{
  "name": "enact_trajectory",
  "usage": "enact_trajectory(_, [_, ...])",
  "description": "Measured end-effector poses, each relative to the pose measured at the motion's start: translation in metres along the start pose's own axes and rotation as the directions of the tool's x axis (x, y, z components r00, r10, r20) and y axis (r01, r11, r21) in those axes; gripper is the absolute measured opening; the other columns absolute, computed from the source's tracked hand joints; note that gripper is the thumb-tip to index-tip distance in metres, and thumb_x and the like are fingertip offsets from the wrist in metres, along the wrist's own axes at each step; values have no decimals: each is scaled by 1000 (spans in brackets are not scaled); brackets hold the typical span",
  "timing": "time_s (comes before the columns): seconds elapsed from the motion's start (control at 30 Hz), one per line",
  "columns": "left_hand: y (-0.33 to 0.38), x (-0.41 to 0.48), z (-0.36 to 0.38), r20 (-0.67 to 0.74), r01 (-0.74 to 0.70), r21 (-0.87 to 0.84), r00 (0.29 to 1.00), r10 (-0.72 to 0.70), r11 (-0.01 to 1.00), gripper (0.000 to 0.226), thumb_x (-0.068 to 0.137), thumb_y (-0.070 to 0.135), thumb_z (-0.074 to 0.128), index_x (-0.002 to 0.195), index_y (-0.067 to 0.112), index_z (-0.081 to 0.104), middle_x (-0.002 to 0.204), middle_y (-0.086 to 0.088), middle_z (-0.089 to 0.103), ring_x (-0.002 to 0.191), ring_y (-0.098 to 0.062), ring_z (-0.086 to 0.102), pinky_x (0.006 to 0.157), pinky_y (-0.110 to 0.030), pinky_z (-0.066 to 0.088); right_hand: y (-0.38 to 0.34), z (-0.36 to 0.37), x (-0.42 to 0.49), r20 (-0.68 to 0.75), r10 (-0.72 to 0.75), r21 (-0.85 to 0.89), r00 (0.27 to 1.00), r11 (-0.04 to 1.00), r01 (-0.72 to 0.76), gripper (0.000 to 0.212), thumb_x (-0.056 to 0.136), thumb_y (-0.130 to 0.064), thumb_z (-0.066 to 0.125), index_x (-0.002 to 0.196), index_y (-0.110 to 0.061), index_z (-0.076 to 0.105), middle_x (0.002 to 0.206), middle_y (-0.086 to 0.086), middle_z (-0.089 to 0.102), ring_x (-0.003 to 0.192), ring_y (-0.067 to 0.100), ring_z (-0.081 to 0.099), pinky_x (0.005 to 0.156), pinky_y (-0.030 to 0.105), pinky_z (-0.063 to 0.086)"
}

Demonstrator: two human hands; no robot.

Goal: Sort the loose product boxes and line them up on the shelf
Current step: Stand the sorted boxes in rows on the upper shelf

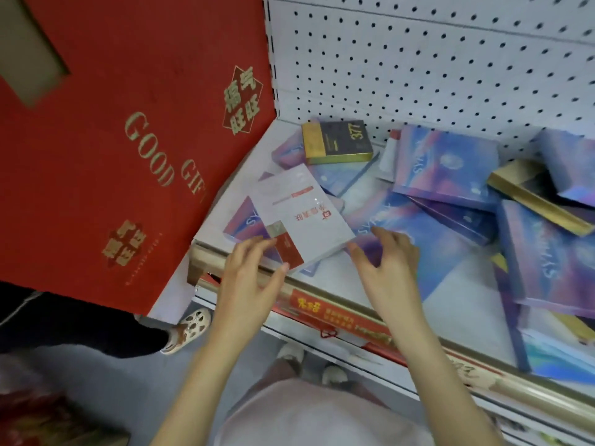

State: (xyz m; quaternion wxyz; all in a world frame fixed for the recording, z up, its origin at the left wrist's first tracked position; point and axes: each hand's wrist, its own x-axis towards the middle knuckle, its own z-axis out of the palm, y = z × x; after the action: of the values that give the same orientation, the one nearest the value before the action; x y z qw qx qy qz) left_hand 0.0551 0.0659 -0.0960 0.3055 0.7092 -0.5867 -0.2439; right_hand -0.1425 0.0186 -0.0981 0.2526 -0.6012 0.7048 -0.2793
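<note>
I see a flat, glossy white box (299, 217) lying just past both hands, its long axis running away and leftward. My left hand (251, 278) is nearer, fingers loosely open touching its near corner. My right hand (386, 262) hovers open beside it, over purple boxes (447, 165) scattered on the shelf (467, 294).

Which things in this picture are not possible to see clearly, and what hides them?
- Head view: purple boxes at the right are cut off by the frame edge, so their count is unknown.
- The box under the white box is mostly covered; only part of its print shows.
- Small print on the dark box is too blurred to read, apart from "377".
- Whether the left hand grips the white box or only touches it is unclear; the right hand hovers open.
</note>
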Motion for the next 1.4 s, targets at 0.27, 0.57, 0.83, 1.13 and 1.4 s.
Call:
enact_trajectory(0.27, [-14, 22, 2, 182, -59, 13, 982, 56, 998, 65, 89, 53, 51, 147, 30, 33, 155, 3, 23, 143, -10, 14, 118, -35, 18, -21, 44, -6, -175, 74, -23, 982, 997, -79, 40, 81, -36, 73, 105, -4, 65, 112, 18, 57, 109, 38, 43, 90, 45, 33])
enact_trajectory(0.57, [-6, 20, -5, 147, -19, -149, 988, 41, 989, 65, 87, 58, 51, 144, 41, 25, 154, 15, 23, 139, 8, 15, 111, -11, 17, -59, 51, -15, -1, 397, 772, 918, 584, -252, 28, 85, -8, 70, 87, -20, 44, 93, 7, 65, 85, 21, 68, 72, 28, 56])
enact_trajectory(0.83, [3, 33, -16, 67, 30, -269, 998, -13, 963, 61, 80, 52, 51, 138, 36, 40, 137, 18, 33, 123, 6, 34, 99, -19, 33, -33, 0, -10, 28, 408, 838, 913, 488, -244, 19, 90, -4, 60, 97, -21, 59, 89, 3, 72, 83, 19, 67, 69, 29, 54])
enact_trajectory(1.13, [-1, 54, -35, 330, 347, -542, 925, -186, 765, 36, 79, 8, 72, 110, 23, 61, 100, 2, 73, 91, -16, 70, 69, -28, 58, -39, 0, -9, 114, 378, 819, 919, 487, -302, 19, 92, -19, 61, 106, -31, 61, 78, -5, 73, 66, 12, 69, 54, 27, 54])
enact_trajectory(1.4, [-28, 39, -51, 362, 503, -638, 864, -350, 583, 44, 74, 4, 73, 115, 14, 59, 105, -6, 72, 99, -27, 68, 87, -49, 54, -51, 17, 8, 289, 226, 687, 930, 627, -366, 8, 93, -21, 60, 96, -23, 66, 83, -5, 74, 68, 6, 68, 55, 22, 51])
